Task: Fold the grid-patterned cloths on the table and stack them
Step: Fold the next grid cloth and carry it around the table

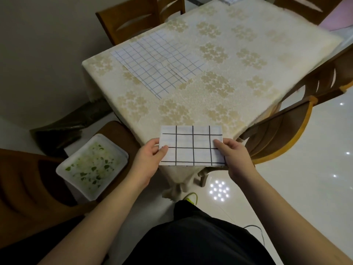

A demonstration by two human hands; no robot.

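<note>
Floral-clothed counter (238, 77) is lying ahead; both grips, left hand (147, 159) and right hand (236, 156), are pinching the folded cloth (192, 146), long axis 9-to-3; flat cloths (158, 62) at 11 o'clock, nearer the left.

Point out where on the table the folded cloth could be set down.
Bare tablecloth lies right of the spread grid cloths and runs to the near corner in front of the folded cloth, gripped by left hand and right hand. The left side is covered.

folded cloth (191, 145) held over table's (219, 104) near corner, left hand (150, 155) and right hand (232, 154) at its ends. unfolded cloths (158, 60) far-left on table. tray (91, 167) on chair (28, 188), left.
</note>
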